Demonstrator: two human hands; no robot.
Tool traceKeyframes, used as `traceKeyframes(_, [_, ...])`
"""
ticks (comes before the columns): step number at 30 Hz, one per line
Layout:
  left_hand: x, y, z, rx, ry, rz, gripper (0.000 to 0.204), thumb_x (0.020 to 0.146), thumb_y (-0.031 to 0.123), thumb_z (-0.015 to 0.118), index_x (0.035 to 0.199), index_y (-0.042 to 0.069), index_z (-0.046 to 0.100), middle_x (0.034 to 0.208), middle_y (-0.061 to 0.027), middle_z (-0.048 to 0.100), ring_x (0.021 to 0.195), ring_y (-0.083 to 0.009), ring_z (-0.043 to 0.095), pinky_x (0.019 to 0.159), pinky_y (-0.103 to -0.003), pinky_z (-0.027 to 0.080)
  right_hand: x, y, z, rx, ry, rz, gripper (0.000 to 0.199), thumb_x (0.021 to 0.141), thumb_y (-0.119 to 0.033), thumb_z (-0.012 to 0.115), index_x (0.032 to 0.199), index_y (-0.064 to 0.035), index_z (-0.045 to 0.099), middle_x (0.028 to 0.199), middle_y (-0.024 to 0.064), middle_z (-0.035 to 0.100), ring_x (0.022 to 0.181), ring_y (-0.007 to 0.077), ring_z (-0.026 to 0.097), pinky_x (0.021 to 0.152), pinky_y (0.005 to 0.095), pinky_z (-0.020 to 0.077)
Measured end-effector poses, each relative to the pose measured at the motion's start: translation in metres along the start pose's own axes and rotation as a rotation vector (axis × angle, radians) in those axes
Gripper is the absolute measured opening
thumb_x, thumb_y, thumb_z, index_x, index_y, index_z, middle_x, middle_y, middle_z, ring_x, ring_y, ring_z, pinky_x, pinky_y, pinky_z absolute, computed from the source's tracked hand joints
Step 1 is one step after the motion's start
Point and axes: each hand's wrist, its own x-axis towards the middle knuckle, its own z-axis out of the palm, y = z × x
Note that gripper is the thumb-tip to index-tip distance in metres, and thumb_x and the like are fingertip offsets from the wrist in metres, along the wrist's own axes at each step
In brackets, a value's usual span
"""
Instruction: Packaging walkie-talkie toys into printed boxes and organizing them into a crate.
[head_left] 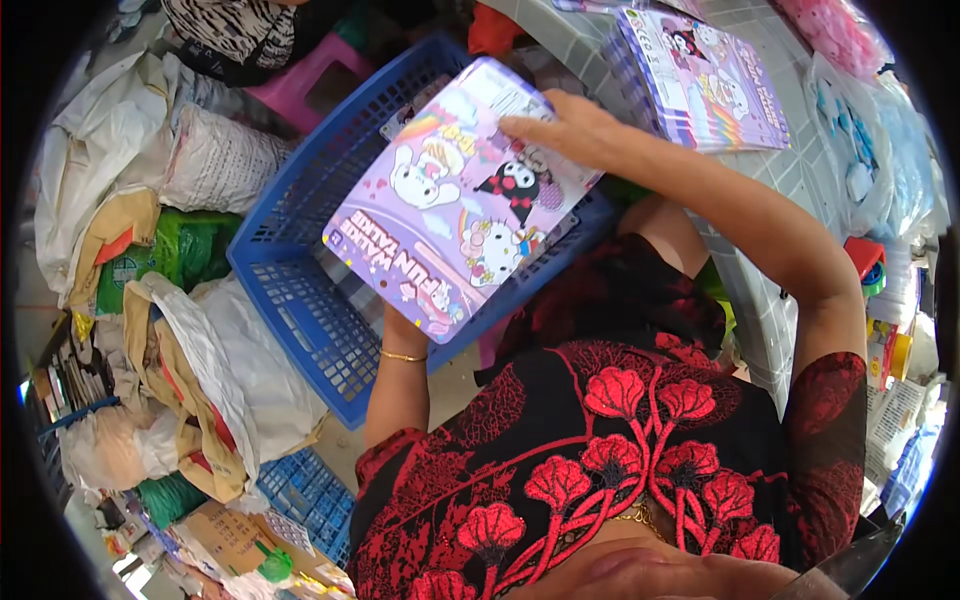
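Note:
A purple printed cardboard sheet (450, 200), decorated with cartoon animals and a rainbow, is tilted over the blue plastic basket (300, 300). My right hand (565, 130) is closed on its far right edge, thumb lying across the printed face. Below the sheet's near edge, my left hand (400, 325) reaches underneath; its fingers are hidden, and a gold bangle circles the wrist. I cannot tell whether the sheet is single or a thin stack. Part of another printed piece shows inside the basket beyond the sheet.
On the grey table (745, 185) at the right rests a stack of similar purple cards (700, 85). Clear plastic bags (870, 150) lie farther right. White sacks (225, 160) crowd the left side. A pink stool (315, 80) stands behind the basket, near another person's patterned clothing.

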Motion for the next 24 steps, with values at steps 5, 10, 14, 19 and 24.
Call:
traceKeyframes(5, [0.002, -0.021, -0.007, 0.002, 0.05, 0.033, 0.058, 0.094, 0.046, 0.032, 0.138, 0.009, 0.033, 0.139, -0.0092, 0.04, 0.125, -0.0252, 0.041, 0.104, -0.04, 0.035, 0.012, -0.002, -0.004, -0.095, -0.046, -0.041, 0.088, 0.074, -0.068, 0.054, 0.116, 0.0099, 0.051, 0.109, 0.0302, 0.057, 0.1, 0.0382, 0.059, 0.085, 0.0412, 0.0459])
traceKeyframes(10, [-0.002, 0.003, -0.047, 0.016, 0.146, 0.011, 0.059, 0.094, 0.048, 0.033, 0.138, 0.009, 0.034, 0.138, -0.0091, 0.04, 0.124, -0.0254, 0.042, 0.104, -0.041, 0.035, 0.048, -0.04, -0.074, -0.769, 0.319, -0.473, 0.043, 0.077, -0.023, 0.063, 0.113, -0.002, 0.054, 0.112, 0.0198, 0.055, 0.102, 0.0336, 0.053, 0.086, 0.0408, 0.0421])
traceKeyframes(14, [0.027, 0.016, -0.07, 0.021, 0.177, -0.011, 0.06, 0.093, 0.049, 0.033, 0.138, 0.009, 0.035, 0.138, -0.009, 0.041, 0.124, -0.0255, 0.042, 0.104, -0.041, 0.035, 0.1, -0.018, -0.106, -1.046, 0.423, -0.586, 0.049, 0.074, -0.025, 0.062, 0.117, -0.0036, 0.051, 0.123, 0.0182, 0.047, 0.112, 0.0351, 0.045, 0.093, 0.049, 0.0337])
traceKeyframes(19, [0.055, -0.017, -0.103, -0.005, 0.25, -0.018, 0.061, 0.092, 0.051, 0.034, 0.137, 0.009, 0.036, 0.138, -0.0089, 0.041, 0.124, -0.0257, 0.042, 0.103, -0.041, 0.036, 0.088, -0.023, -0.113, -0.863, 0.06, -0.533, 0.069, 0.075, -0.018, 0.056, 0.137, -0.0012, 0.031, 0.14, 0.0294, 0.022, 0.128, 0.0433, 0.029, 0.104, 0.0516, 0.0263])
traceKeyframes(24, [0.163, -0.036, -0.129, -0.047, 0.296, -0.035, 0.062, 0.092, 0.052, 0.035, 0.137, 0.009, 0.036, 0.138, -0.0088, 0.042, 0.123, -0.0259, 0.043, 0.103, -0.041, 0.036, 0.07, -0.062, -0.089, -1.111, 0.301, -0.29, 0.068, 0.073, -0.013, 0.058, 0.135, -0.0009, 0.033, 0.142, 0.0303, 0.019, 0.131, 0.045, 0.024, 0.107, 0.0468, 0.0252])
